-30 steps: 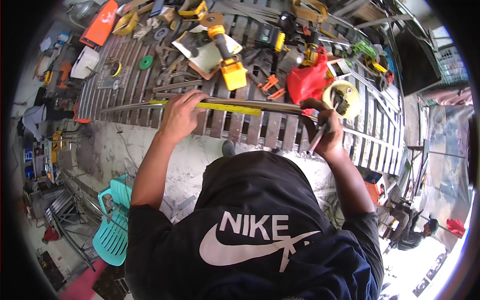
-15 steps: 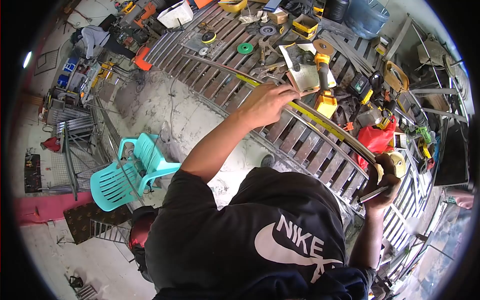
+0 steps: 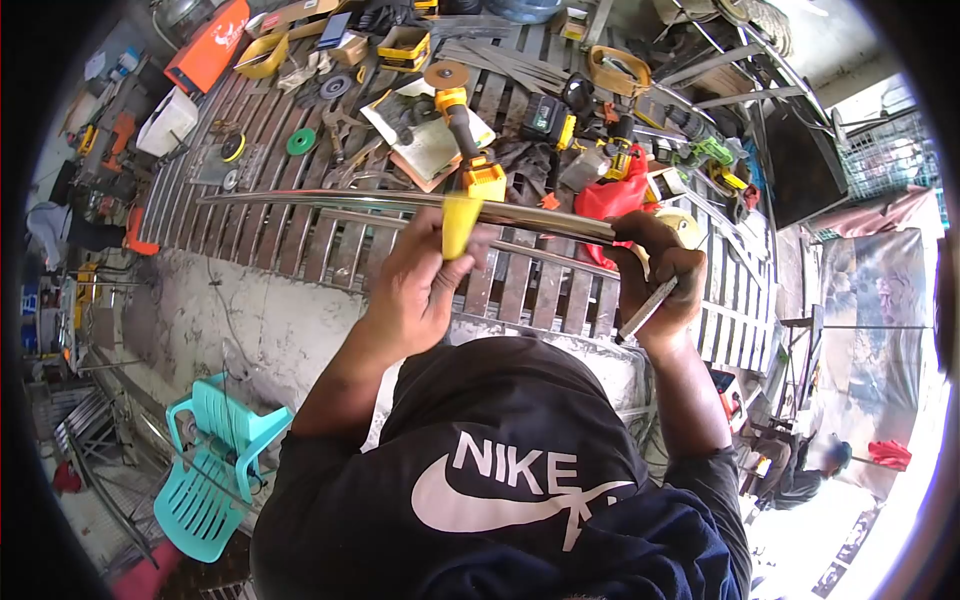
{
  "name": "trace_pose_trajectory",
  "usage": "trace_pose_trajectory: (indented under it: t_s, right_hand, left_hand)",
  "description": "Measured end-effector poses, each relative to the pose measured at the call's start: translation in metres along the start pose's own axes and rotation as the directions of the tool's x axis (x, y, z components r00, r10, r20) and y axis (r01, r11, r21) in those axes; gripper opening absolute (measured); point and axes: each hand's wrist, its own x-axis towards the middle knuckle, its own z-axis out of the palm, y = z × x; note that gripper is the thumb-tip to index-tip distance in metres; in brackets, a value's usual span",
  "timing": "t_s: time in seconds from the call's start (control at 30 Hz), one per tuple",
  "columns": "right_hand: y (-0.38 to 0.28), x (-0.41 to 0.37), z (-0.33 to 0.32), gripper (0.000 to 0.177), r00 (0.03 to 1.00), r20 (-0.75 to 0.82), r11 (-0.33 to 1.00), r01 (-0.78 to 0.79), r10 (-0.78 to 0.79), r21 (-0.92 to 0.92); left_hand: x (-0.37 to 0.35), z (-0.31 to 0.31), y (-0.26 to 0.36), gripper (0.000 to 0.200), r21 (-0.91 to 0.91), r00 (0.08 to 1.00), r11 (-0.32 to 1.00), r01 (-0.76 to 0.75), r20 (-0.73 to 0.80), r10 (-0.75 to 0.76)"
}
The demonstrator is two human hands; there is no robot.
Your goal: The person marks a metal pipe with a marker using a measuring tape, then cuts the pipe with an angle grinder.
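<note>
A long shiny metal tube (image 3: 375, 198) runs across the slatted bench in front of me. My left hand (image 3: 415, 285) is closed at the near side of the tube, pinching a yellow tape measure blade (image 3: 460, 228) that is blurred and overlaps the tube. My right hand (image 3: 660, 280) is wrapped round the tube's right end. A slim marker pen (image 3: 648, 310) with a dark tip sticks out of the same hand, pointing down-left. Just beyond the tube lies a yellow angle grinder (image 3: 484, 180) with a brown disc, beside papers (image 3: 425, 140).
On the slatted bench (image 3: 305, 240) lie a green disc (image 3: 301, 141), a battery charger (image 3: 546, 118), a red bag (image 3: 613, 195) and a yellow box (image 3: 404, 46). A turquoise chair (image 3: 215, 500) stands at lower left. Another person (image 3: 810, 475) is at the right.
My view has turned right. The yellow blade lay along the tube under my left hand; now a short length stands across it in my fingers. My right hand stays at the tube's end.
</note>
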Motion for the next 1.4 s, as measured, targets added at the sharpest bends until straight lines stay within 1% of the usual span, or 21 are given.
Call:
trace_pose_trajectory:
  t_s: [0.03, 0.1, 0.13, 0.17, 0.23, 0.3, 0.33, 0.37, 0.4, 0.47, 0.6, 0.67, 0.7, 0.77, 0.87, 0.97, 1.07, 1.17, 1.2, 1.33, 1.4]
  right_hand:
    - [0.002, 0.004, -0.001, 0.056, 1.0, -0.002, 1.0, 0.025, -0.025, 0.011]
    - [-0.001, 0.013, -0.002, 0.056, 0.999, 0.003, 0.999, 0.038, -0.038, 0.026]
    - [-0.002, 0.016, -0.003, 0.056, 0.999, 0.004, 0.998, 0.038, -0.039, 0.039]
    - [-0.004, 0.019, -0.004, 0.056, 0.999, 0.004, 0.998, 0.039, -0.039, 0.054]
    - [-0.01, 0.025, -0.005, 0.057, 0.998, -0.008, 0.997, 0.059, -0.059, 0.053]
    - [-0.016, 0.029, -0.006, 0.061, 0.995, -0.029, 0.995, 0.093, -0.092, 0.02]
    - [-0.012, 0.027, -0.006, 0.058, 0.993, -0.042, 0.99, 0.113, -0.109, 0.084]
    - [-0.014, 0.027, -0.007, 0.056, 0.997, 0.017, 0.995, 0.069, -0.07, 0.067]
    - [-0.017, 0.027, -0.009, 0.054, 0.997, 0.074, 0.999, 0.026, -0.029, 0.048]
    - [-0.021, 0.032, -0.013, 0.048, 0.987, 0.153, 0.999, 0.04, -0.039, -0.005]
    - [-0.027, 0.051, -0.019, 0.035, 0.936, 0.262, 0.955, 0.272, -0.235, -0.115]
    - [-0.028, 0.054, -0.019, 0.036, 0.92, 0.318, 0.952, 0.281, -0.23, -0.124]
    - [-0.03, 0.057, -0.02, 0.037, 0.91, 0.347, 0.95, 0.285, -0.226, -0.129]
    - [-0.041, 0.06, -0.023, 0.039, 0.898, 0.428, 0.96, 0.202, -0.101, -0.197]
    - [-0.037, 0.057, -0.022, 0.04, 0.915, 0.392, 0.967, 0.178, -0.095, -0.18]
    - [-0.035, 0.06, -0.022, 0.043, 0.915, 0.389, 0.968, 0.186, -0.107, -0.17]
    - [-0.035, 0.063, -0.023, 0.046, 0.912, 0.401, 0.972, 0.168, -0.09, -0.163]
    - [-0.037, 0.069, -0.024, 0.045, 0.908, 0.414, 0.976, 0.144, -0.064, -0.164]
    - [-0.037, 0.07, -0.025, 0.044, 0.905, 0.421, 0.978, 0.136, -0.059, -0.156]
    - [-0.037, 0.067, -0.028, 0.045, 0.914, 0.405, 0.98, 0.102, -0.025, -0.17]
    - [-0.02, 0.064, -0.02, 0.048, 0.944, 0.319, 0.995, 0.096, -0.081, -0.033]
  left_hand:
    - [0.002, 0.01, 0.004, 0.024, -0.189, 0.999, 0.982, -0.012, -0.038, 0.004]
    - [0.002, 0.028, -0.002, 0.029, -0.292, 0.999, 0.956, -0.015, -0.043, 0.002]
    - [0.008, 0.027, 0.012, 0.032, -0.353, 0.992, 0.927, 0.126, 0.038, -0.12]
    - [0.003, 0.045, 0.013, 0.026, -0.627, 0.965, 0.747, 0.219, 0.027, -0.26]
    - [0.001, 0.056, 0.012, 0.021, -0.825, 0.944, 0.484, 0.291, 0.165, -0.285]
    - [0.006, 0.066, 0.017, 0.023, -0.871, 0.935, 0.376, 0.316, 0.219, -0.278]
    - [0.01, 0.068, 0.02, 0.026, -0.884, 0.908, 0.292, 0.366, 0.269, -0.322]
    - [0.015, 0.069, 0.026, 0.03, -0.888, 0.875, 0.204, 0.411, 0.322, -0.362]
    - [0.019, 0.073, 0.027, 0.032, -0.89, 0.863, 0.167, 0.424, 0.341, -0.373]
    - [0.026, 0.08, 0.03, 0.036, -0.888, 0.837, 0.093, 0.45, 0.383, -0.391]
    - [0.037, 0.081, 0.043, 0.035, -0.889, 0.787, -0.017, 0.458, 0.414, -0.457]
    - [0.04, 0.085, 0.045, 0.033, -0.89, 0.761, -0.101, 0.445, 0.435, -0.481]
    - [0.04, 0.087, 0.043, 0.034, -0.896, 0.769, -0.089, 0.436, 0.422, -0.48]
    - [0.042, 0.093, 0.039, 0.038, -0.907, 0.786, -0.065, 0.417, 0.395, -0.476]
    - [0.039, 0.102, 0.029, 0.057, -0.927, 0.826, 0.09, 0.363, 0.276, -0.492]
    - [0.039, 0.125, 0.009, 0.084, -0.937, 0.907, 0.31, 0.16, 0.016, -0.421]
    - [0.048, 0.133, -0.007, 0.102, -0.902, 0.947, 0.429, -0.045, -0.175, -0.268]
    - [0.056, 0.132, -0.007, 0.108, -0.99, 0.993, 0.126, -0.07, -0.081, -0.088]
    - [0.057, 0.132, -0.004, 0.102, -0.992, 0.993, 0.098, -0.076, -0.084, -0.079]
    - [0.052, 0.137, -0.014, 0.091, -0.977, 0.993, 0.209, -0.04, -0.062, -0.098]
    - [0.052, 0.146, -0.014, 0.087, -0.971, 0.984, 0.235, -0.051, -0.089, -0.154]
